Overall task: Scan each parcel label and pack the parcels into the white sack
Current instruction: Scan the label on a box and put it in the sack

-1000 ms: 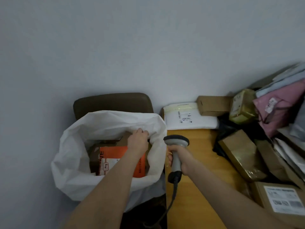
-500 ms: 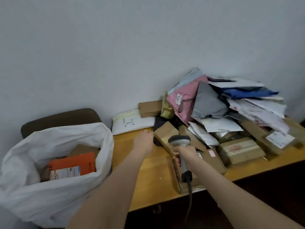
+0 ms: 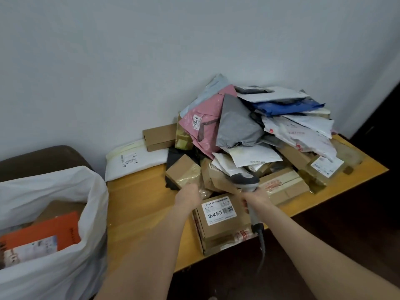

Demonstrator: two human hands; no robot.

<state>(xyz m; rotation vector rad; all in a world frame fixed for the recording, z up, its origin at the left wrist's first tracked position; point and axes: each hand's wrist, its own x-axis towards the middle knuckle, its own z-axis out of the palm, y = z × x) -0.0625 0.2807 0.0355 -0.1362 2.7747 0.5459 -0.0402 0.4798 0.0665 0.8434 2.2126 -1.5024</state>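
Scanner [image 3: 246, 181] is clasped by right hand [image 3: 257, 199] at far-right corner of labelled box [image 3: 220, 221]; left hand [image 3: 187, 197] is placed at its far-left corner, grip not discernible.

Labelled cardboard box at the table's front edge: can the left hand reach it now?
Probably yes: the left hand is at the far left corner of the box, and nothing covers its labelled top; the right hand holds the scanner at its other side.

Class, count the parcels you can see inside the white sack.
2: an orange parcel in front, a brown box behind it, both in the white sack. Others may lie hidden beneath.
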